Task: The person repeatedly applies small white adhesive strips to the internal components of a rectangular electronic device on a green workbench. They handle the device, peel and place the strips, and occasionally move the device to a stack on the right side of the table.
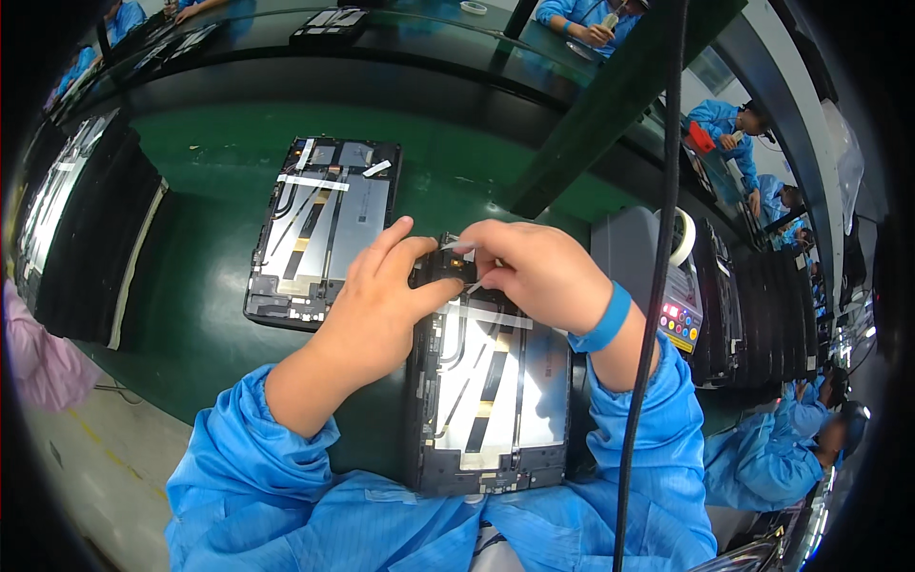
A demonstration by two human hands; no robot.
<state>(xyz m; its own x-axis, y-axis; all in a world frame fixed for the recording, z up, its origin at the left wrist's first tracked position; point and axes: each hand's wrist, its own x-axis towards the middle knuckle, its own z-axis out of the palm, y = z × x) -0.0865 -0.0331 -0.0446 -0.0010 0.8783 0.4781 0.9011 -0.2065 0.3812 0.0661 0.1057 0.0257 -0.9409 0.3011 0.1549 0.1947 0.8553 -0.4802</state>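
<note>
An opened tablet with a silver inner plate, dark flat cables and white tape lies upright in front of me. My left hand rests at its upper left corner, index finger and thumb spread apart over the black frame, holding nothing. At the top edge, my right hand is closed in a pinch on a thin whitish strip. Another pale end shows by its index finger; whether both belong to one piece I cannot tell. Beyond my left hand lies a second opened tablet, slightly turned, with similar tape and cables.
A tall stack of tablet parts between black pads stands at the left. To the right are a grey machine with coloured buttons, a white tape roll and more black stacks. A black cable hangs in front. Co-workers in blue sit around.
</note>
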